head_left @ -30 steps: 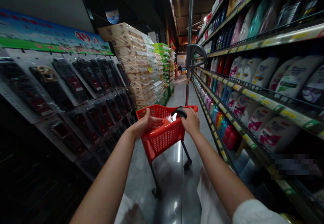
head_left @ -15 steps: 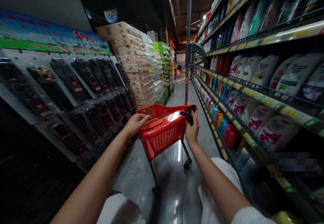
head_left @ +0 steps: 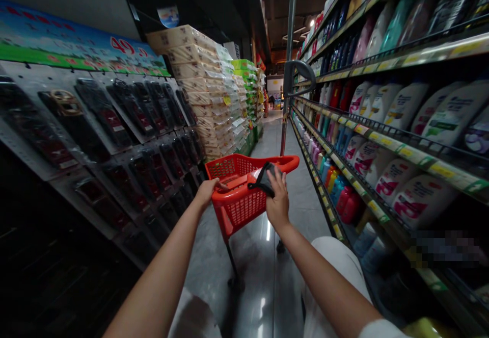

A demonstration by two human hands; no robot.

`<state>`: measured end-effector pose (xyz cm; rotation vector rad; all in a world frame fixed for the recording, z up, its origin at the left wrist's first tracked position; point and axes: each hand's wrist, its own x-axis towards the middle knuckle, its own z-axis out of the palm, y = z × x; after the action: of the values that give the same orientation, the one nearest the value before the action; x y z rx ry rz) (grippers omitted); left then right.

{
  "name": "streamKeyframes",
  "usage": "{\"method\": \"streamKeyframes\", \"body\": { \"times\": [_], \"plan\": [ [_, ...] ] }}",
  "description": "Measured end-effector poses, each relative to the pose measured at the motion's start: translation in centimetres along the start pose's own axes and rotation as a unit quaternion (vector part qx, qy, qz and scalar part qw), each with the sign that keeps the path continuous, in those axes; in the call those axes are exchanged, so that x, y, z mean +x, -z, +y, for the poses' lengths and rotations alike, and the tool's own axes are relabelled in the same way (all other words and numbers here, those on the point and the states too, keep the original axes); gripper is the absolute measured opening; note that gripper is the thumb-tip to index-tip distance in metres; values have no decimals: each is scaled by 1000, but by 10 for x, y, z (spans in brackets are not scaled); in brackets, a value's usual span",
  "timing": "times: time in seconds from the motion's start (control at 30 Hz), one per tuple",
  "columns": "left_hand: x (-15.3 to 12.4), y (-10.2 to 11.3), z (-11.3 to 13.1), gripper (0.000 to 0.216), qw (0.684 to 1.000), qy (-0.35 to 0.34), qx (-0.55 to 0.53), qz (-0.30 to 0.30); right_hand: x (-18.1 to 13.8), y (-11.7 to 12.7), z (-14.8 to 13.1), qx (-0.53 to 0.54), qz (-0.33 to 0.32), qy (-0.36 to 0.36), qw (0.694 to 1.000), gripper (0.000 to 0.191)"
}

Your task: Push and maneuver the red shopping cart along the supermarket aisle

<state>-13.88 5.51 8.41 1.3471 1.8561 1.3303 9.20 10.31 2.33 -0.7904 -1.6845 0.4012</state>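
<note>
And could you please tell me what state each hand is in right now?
Left hand: closed on the red shopping cart, at its near left corner.
Right hand: against a black cloth-like item; grip cannot be told.

Red latticed cart [head_left: 246,210], upright, with black item [head_left: 264,179] (partly hidden) at its near side.

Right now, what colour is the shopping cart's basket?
The basket is bright red, best seen in the head view.

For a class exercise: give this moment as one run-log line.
left hand: on basket rim; right hand: on black item; black item: at basket rim
</note>
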Motion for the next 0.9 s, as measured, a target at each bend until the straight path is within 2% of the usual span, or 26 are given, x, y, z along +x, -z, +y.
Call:
{"method": "streamKeyframes", "body": {
  "times": [0.1,0.17,0.23,0.33,0.4,0.47,0.53,0.6,0.67,0.8,0.9],
  "plan": [
    [-1,-7,0,48,1000,-2,5,14,-11,6,-22,-43,-103,92,989,75],
    [-3,-10,0,50,1000,1,16,12,-5,15,-22,-51,-129,107,985,73],
    [-8,-13,0,54,1000,-10,17,3,14,26,-9,-43,-104,57,992,69],
    [-17,-23,0,57,997,-73,23,-1,46,39,14,-27,-44,-53,997,63],
    [-23,-34,0,55,992,-110,67,18,54,42,17,-37,-29,-75,996,60],
    [-28,-46,2,54,984,-115,121,54,45,43,9,-48,-46,-36,997,59],
    [-31,-59,3,54,979,-117,146,86,27,42,-4,-36,-87,33,995,57],
    [-33,-70,6,52,973,-129,160,102,10,44,-14,-1,-120,84,989,52],
    [-36,-78,9,49,964,-144,196,105,3,48,-14,41,-127,101,986,45],
    [-46,-93,19,45,931,-177,307,84,16,62,12,103,-102,86,986,32],
    [-51,-105,28,46,910,-220,349,46,34,75,39,143,-94,83,982,30]
  ]
}}
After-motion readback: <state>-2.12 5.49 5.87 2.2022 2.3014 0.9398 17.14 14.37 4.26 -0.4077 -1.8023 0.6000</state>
